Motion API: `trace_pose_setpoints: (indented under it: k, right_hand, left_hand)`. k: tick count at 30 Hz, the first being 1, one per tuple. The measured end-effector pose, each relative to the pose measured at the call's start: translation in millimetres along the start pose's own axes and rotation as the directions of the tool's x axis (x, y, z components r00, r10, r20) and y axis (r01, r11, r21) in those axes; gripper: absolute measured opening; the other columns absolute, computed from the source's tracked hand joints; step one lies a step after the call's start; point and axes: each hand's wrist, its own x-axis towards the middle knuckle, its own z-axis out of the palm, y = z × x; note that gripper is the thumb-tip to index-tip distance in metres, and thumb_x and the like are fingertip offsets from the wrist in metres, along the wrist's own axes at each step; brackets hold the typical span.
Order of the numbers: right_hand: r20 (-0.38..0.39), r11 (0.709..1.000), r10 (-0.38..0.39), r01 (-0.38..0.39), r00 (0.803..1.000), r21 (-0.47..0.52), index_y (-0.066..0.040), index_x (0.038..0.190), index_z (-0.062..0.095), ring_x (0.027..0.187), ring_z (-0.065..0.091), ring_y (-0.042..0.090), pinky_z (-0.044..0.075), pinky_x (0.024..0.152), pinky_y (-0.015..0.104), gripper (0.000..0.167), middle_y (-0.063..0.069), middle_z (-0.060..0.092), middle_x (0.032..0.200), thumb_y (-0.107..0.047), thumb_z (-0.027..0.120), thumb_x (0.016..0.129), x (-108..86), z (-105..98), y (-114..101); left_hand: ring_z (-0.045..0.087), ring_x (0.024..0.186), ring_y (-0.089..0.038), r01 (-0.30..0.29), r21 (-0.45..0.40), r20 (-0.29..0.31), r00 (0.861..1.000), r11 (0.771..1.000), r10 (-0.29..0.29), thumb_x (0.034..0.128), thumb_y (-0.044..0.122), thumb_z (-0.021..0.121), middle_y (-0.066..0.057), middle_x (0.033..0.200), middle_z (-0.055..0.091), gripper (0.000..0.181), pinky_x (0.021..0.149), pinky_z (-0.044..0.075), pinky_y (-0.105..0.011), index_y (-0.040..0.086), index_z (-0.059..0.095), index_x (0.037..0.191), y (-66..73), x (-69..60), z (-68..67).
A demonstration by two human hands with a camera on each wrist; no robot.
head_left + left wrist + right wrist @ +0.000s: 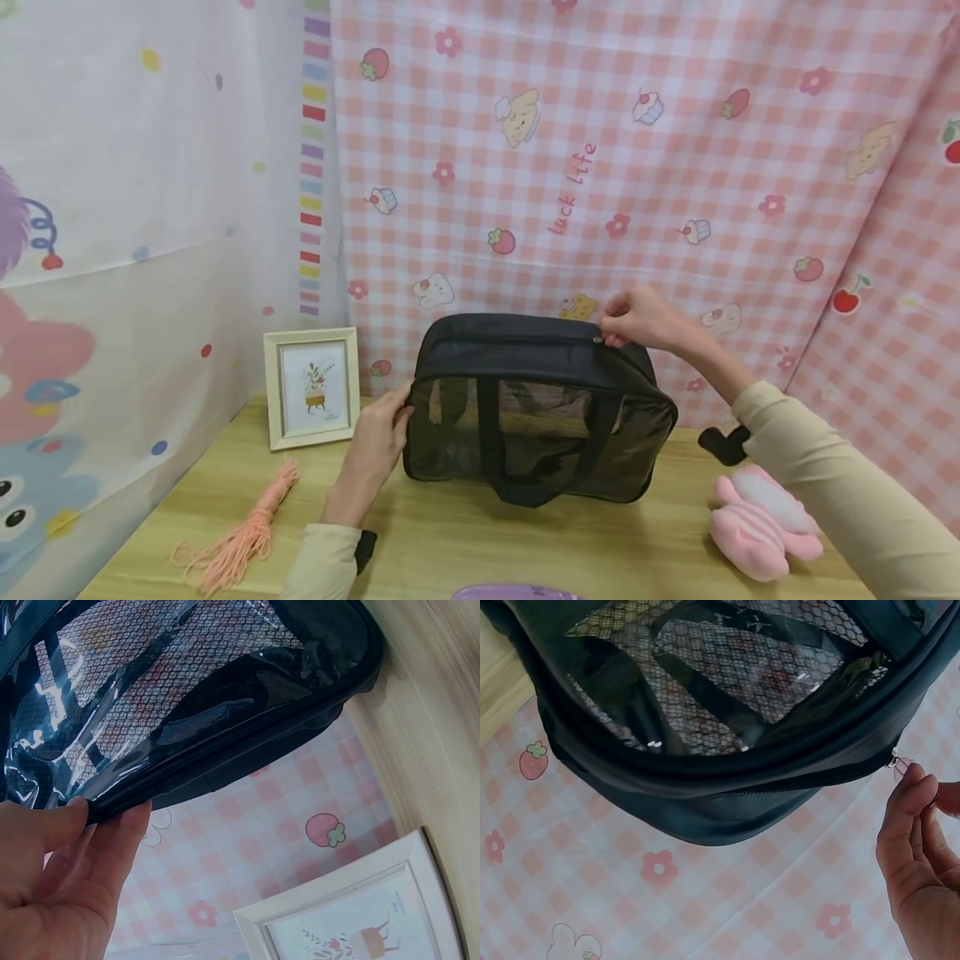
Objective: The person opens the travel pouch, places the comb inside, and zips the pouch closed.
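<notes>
A black bag [536, 358] with see-through mesh-patterned sides stands upright on the wooden table, its handle strap hanging down in front. The left hand [377, 437] pinches the bag's left edge; the left wrist view has this hand [67, 870] with thumb and fingers on the black piping. At the top right of the bag, the right hand [641, 318] pinches the zipper pull. In the right wrist view the metal slider [893, 759] sits right at the fingertips of that hand [922, 847]. The zipper line runs along the bag's top.
A framed picture [274, 392] stands behind the left hand, with a bundle of peach cord [247, 533] in front of it. At the right lie a pink plush toy [757, 521] and a black item [723, 446]. A purple object [517, 592] shows at the front edge.
</notes>
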Motion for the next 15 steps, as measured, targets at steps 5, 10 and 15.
trace_pose_setpoints:
  k: [5,10,15]
  right_hand:
    - [0.002,1.0,-0.014,0.014,1.0,-0.014,0.011,0.092,0.069,0.066,0.066,0.025,0.057,0.061,0.028,0.019,0.01,0.066,0.071,-0.002,0.054,0.092,3.1,0.4,-5.1]
    - [0.01,0.999,-0.025,0.025,1.0,-0.028,0.011,0.092,0.069,0.064,0.066,0.023,0.057,0.06,0.029,0.02,0.01,0.066,0.07,-0.003,0.055,0.092,3.3,0.1,-8.4]
    - [0.012,0.999,-0.022,0.022,1.0,-0.028,0.011,0.092,0.069,0.063,0.066,0.022,0.057,0.059,0.03,0.019,0.01,0.067,0.07,-0.003,0.057,0.092,4.8,1.1,-9.8]
  left_hand:
    - [0.066,0.086,-0.034,-0.016,0.006,-0.027,1.0,1.0,0.017,0.0823,-0.013,0.065,-0.021,0.099,0.066,0.042,0.068,0.056,-0.038,-0.003,0.062,0.122,-1.2,0.7,1.3]
    - [0.066,0.086,-0.033,-0.013,0.009,-0.014,1.0,1.0,0.014,0.0833,-0.013,0.064,-0.02,0.099,0.066,0.04,0.068,0.057,-0.037,0.001,0.063,0.121,0.4,0.5,0.5]
    - [0.066,0.086,-0.033,0.0,0.005,-0.009,1.0,1.0,0.0,0.0838,-0.012,0.064,-0.02,0.1,0.066,0.04,0.068,0.057,-0.036,0.0,0.062,0.122,1.0,-0.4,-0.7]
